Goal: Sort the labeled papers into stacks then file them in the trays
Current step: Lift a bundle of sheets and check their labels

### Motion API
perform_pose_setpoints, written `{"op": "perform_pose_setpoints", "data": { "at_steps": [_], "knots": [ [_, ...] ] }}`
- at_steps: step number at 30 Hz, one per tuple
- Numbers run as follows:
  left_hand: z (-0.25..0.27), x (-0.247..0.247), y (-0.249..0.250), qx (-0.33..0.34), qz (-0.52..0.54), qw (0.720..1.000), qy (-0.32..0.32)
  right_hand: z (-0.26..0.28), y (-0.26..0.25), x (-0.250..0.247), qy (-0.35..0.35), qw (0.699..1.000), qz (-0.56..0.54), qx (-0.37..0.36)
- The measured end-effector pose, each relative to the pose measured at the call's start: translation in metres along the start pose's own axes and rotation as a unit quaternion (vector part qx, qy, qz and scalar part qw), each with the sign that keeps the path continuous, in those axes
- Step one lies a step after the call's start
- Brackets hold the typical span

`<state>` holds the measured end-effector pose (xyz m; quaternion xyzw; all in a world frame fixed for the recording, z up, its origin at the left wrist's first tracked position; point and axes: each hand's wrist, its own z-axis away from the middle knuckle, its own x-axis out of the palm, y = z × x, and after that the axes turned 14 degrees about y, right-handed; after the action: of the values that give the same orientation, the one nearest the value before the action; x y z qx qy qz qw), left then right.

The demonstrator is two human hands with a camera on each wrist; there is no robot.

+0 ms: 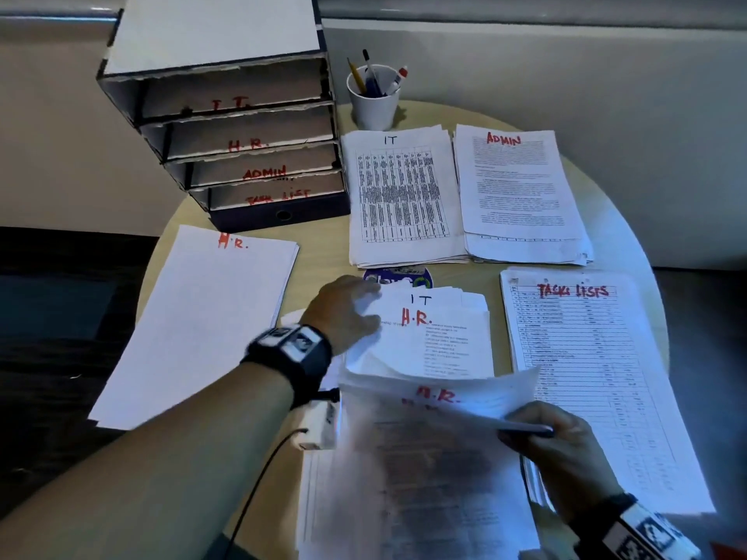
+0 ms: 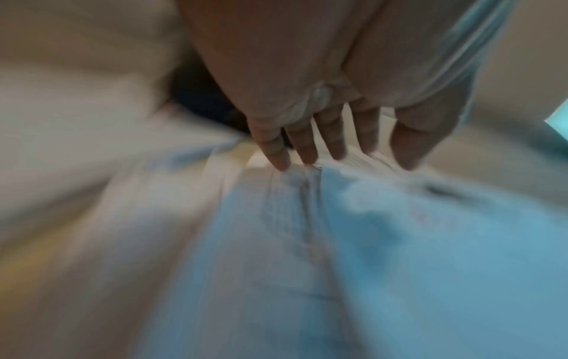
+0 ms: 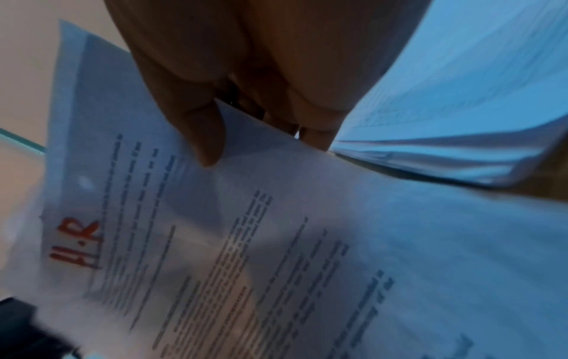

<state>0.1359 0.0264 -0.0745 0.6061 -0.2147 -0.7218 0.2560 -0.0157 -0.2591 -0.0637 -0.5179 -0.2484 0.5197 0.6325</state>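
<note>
My left hand point(image 1: 347, 309) lies on the left edge of the unsorted pile point(image 1: 440, 345) at the table's centre; its top sheet reads "H.R.", with an "IT" sheet peeking out behind. In the left wrist view the straight fingers point(image 2: 335, 145) touch blurred paper point(image 2: 307, 218). My right hand point(image 1: 541, 434) pinches the right edge of a lifted sheet marked "H.R." point(image 1: 424, 446), which bends over the pile's near part. The right wrist view shows the thumb point(image 3: 199, 136) on top of that H.R. sheet point(image 3: 245, 243), fingers beneath. The four-tier labeled tray rack point(image 1: 242, 135) stands at the back left.
Sorted stacks lie around the round table: H.R. point(image 1: 202, 325) at left, IT point(image 1: 400, 196) and ADMIN point(image 1: 517, 192) at the back, TASK LISTS point(image 1: 586, 377) at right, close to my right hand. A white cup of pens point(image 1: 374, 99) stands behind the IT stack.
</note>
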Motion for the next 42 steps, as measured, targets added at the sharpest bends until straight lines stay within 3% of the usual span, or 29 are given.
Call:
{"op": "perform_pose_setpoints", "data": {
  "at_steps": [2,6,8,10,12,17,21,26,37,40,42],
  "knots": [
    [-0.011,0.006,0.007,0.1,-0.229,0.966,-0.064,0.0,0.003,-0.004,-0.014,1.0,0.008,-0.003],
    [-0.015,0.015,0.008,0.088,-0.287,0.952,-0.054,0.002,0.005,-0.009,-0.005,1.0,0.012,-0.017],
    [-0.013,0.016,0.001,0.113,-0.246,0.961,-0.049,0.002,0.005,-0.008,0.003,1.0,-0.016,-0.012],
    [-0.004,0.011,-0.007,0.131,-0.103,0.985,-0.039,0.0,0.009,-0.005,-0.006,0.996,-0.09,0.016],
    [0.017,0.004,-0.014,0.131,0.017,0.991,-0.011,-0.005,0.013,-0.005,-0.009,0.986,-0.157,0.056],
    [0.068,-0.013,-0.018,0.128,0.106,0.983,0.073,-0.006,0.018,-0.009,-0.008,0.991,-0.125,0.054],
    [0.064,-0.023,-0.017,0.161,0.049,0.978,0.122,-0.006,0.012,-0.007,-0.003,1.0,-0.024,-0.005],
    [0.056,-0.038,-0.016,0.216,0.015,0.967,0.136,-0.024,-0.011,0.005,-0.022,0.998,-0.013,-0.054],
    [0.047,-0.043,-0.022,0.262,0.022,0.962,0.07,-0.053,-0.023,0.031,0.006,0.99,0.077,-0.117],
    [0.047,-0.045,-0.021,0.239,0.055,0.968,0.046,-0.061,-0.028,0.031,0.005,0.994,0.071,-0.086],
    [0.044,-0.046,-0.025,0.176,0.075,0.981,0.0,-0.061,-0.031,0.026,0.001,0.995,0.062,-0.075]
  ]
}}
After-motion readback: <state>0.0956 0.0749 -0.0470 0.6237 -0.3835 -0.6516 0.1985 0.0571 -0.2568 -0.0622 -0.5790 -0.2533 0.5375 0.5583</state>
